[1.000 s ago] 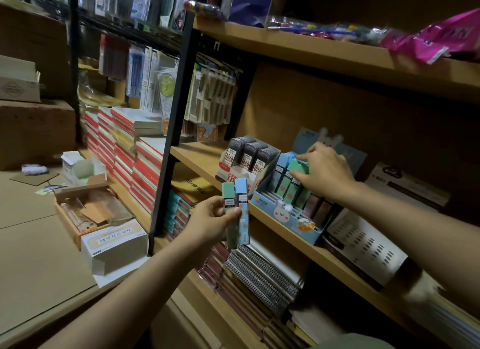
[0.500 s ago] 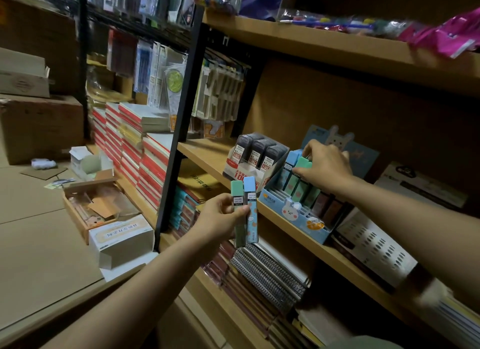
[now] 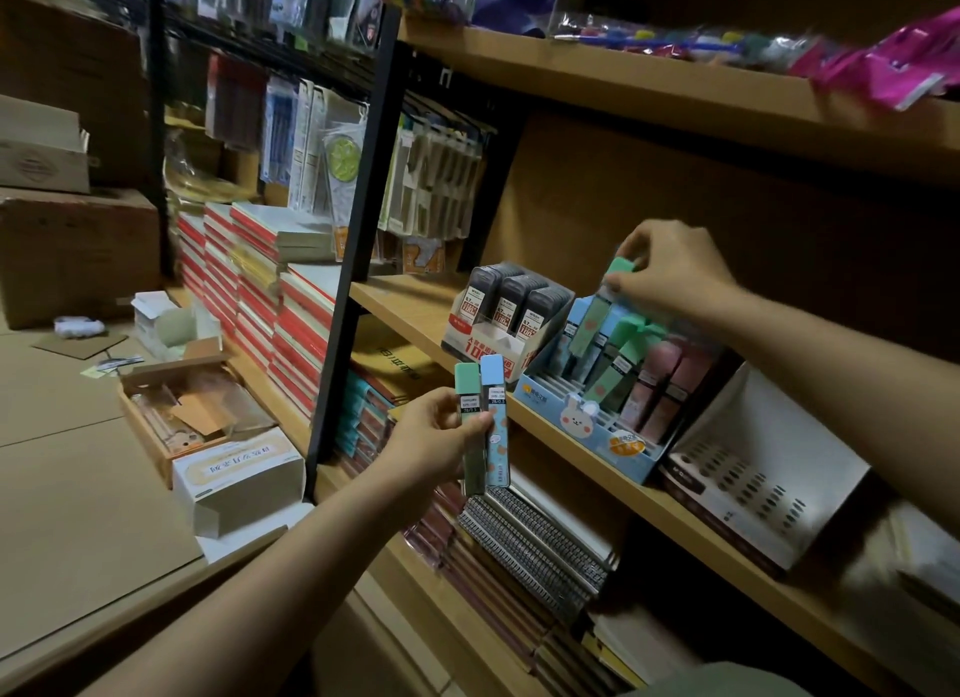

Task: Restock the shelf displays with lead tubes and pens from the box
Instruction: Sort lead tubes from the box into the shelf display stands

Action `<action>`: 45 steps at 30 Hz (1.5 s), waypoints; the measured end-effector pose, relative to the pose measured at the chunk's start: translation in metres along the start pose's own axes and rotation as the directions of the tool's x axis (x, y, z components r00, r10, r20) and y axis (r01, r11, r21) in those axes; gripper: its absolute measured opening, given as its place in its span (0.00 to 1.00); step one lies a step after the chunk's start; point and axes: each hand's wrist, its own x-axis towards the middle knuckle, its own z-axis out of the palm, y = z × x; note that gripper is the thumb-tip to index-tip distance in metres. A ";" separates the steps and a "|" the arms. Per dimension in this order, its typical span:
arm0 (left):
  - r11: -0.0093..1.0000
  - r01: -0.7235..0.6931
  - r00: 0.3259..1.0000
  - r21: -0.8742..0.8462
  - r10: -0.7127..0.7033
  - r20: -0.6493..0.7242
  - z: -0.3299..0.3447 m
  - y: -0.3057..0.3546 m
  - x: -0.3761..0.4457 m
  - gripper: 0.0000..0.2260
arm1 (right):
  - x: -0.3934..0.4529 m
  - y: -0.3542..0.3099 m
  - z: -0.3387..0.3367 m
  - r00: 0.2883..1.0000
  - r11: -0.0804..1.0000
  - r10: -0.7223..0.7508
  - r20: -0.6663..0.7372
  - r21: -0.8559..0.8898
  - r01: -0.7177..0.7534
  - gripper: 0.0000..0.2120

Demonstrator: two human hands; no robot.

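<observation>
Restocking a lead-tube display, head view. The right hand (image 3: 670, 275) is extended over the blue display box (image 3: 587, 426) on the wooden shelf (image 3: 691, 520), its thumb and fingertips pinched on the cap of a green lead tube (image 3: 597, 317) that stands tilted above the rows already in the box. The left hand (image 3: 436, 439) waits lower and nearer the body, below and to the left of the right hand, fingers curled round two spare tubes, one green (image 3: 470, 426) and one blue (image 3: 496, 421), held upright side by side. A dark display of grey tubes (image 3: 511, 312) stands just left of the blue box; a white perforated display (image 3: 748, 488) stands just to its right.

Risks, as judged from this moment. The pinch is on the cap end only, so the tube's lower end is free to swing; if it meets a neighbouring cap rather than an open slot, it may jam or tip the adjacent tubes out of line. The tubes in the box lean at differing angles, so a sideways push could topple several. The left hand's hold on two smooth tubes is narrow; one could slide out while attention is on the right hand.

Pose. Right forearm reaches in from the right, wrist bent down; left forearm rises from below, palm turned towards the shelf.
</observation>
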 end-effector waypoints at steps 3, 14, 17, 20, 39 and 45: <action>1.000 -0.008 1.000 0.005 0.008 0.008 -0.002 0.001 -0.001 0.07 | -0.010 0.004 -0.035 0.998 0.996 -0.048 -0.034 0.075 0.050 0.12; 1.000 -0.008 0.999 0.024 0.007 0.031 0.004 0.002 -0.009 0.10 | -0.039 0.029 -0.013 0.995 0.994 0.086 0.042 -0.068 -0.083 0.10; 1.000 -0.008 1.000 0.018 0.007 0.031 0.001 0.004 -0.012 0.10 | -0.036 0.028 -0.003 0.994 0.993 0.100 0.048 -0.060 -0.097 0.09; 1.000 -0.004 1.000 0.010 0.004 0.016 -0.003 0.005 -0.013 0.10 | -0.035 0.024 0.002 0.994 0.994 0.097 0.057 -0.055 -0.094 0.07; 0.999 0.005 1.000 0.046 -0.005 0.011 0.005 0.008 -0.017 0.09 | -0.048 0.038 0.012 0.999 0.971 -0.033 -0.040 -0.238 0.023 0.13; 1.000 0.001 1.000 0.028 -0.002 0.021 0.003 0.005 -0.017 0.10 | -0.049 0.047 0.027 0.995 0.958 -0.035 -0.089 -0.287 0.008 0.14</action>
